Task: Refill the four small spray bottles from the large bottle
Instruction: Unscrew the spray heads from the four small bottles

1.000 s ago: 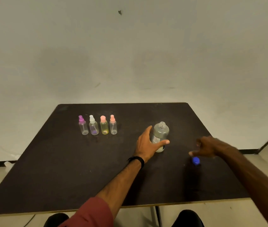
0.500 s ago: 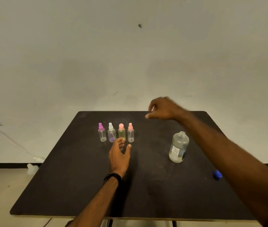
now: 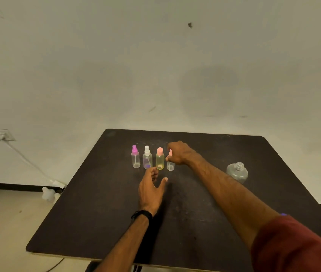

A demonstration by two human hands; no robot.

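Right hand (image 3: pixel 179 153): fingers curled round the pink top of the rightmost spray bottle (image 3: pixel 170 164) — far end of the row
Left hand (image 3: pixel 151 188): fingers spread, holding nothing, just before the yellow bottle (image 3: pixel 160 162)
Large bottle (image 3: pixel 237 172): uncapped, upright, well to the right on the table (image 3: pixel 96 213)

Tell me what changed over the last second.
The left hand let go of the large bottle and moved toward the spray bottles. The right hand left the blue cap and reached the rightmost spray bottle. All bottles stayed put.

dark red sleeve (image 3: pixel 293 246), blk wristband (image 3: pixel 142 214) on L wrist
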